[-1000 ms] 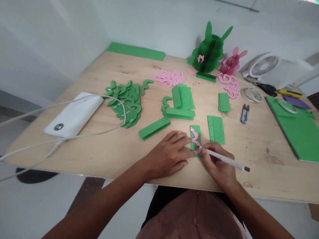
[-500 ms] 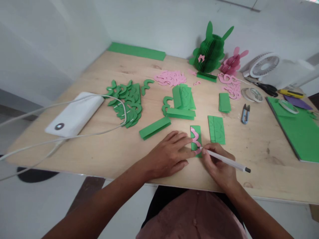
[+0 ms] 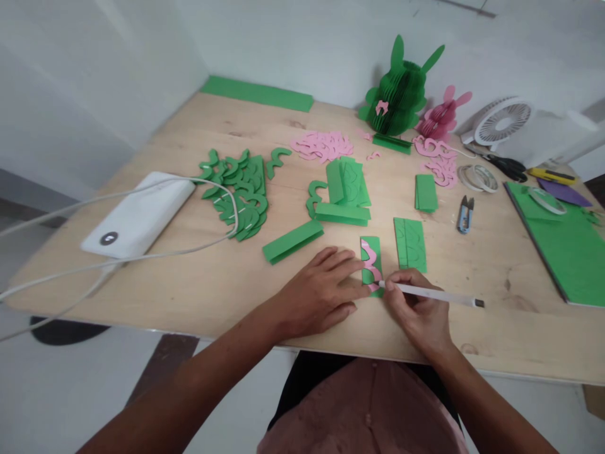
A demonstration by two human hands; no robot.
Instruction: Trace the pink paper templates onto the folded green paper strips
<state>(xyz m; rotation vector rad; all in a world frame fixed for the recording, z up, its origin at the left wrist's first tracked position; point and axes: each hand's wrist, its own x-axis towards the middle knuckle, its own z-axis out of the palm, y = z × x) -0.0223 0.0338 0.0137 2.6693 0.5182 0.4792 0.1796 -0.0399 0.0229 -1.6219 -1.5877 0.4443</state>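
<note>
My right hand [image 3: 418, 309] grips a white pen [image 3: 435, 293], its tip at the lower right edge of a pink wavy paper template [image 3: 369, 253]. That template lies on a small green paper piece [image 3: 375, 244] near the table's front edge. Flat on the table, my left hand [image 3: 321, 293] has its fingers stretched out, the fingertips pressing the template and the paper from the left. Right of them is a green paper [image 3: 410, 244] with drawn curved lines. A folded green strip [image 3: 293, 241] lies beyond my left hand.
Green cut-outs [image 3: 241, 195] are heaped at the left, beside a white power bank [image 3: 139, 214] with a looping cable. Pink cut-outs [image 3: 322, 146] and a green paper rabbit [image 3: 397, 94] sit farther back. Blue snips [image 3: 466, 215], tape rolls [image 3: 478, 178] and a fan [image 3: 503, 123] are rightward.
The pen's back end has swung right and slightly up, while its tip stays near the template's lower edge. My left hand keeps its place; the whole view has shifted slightly.
</note>
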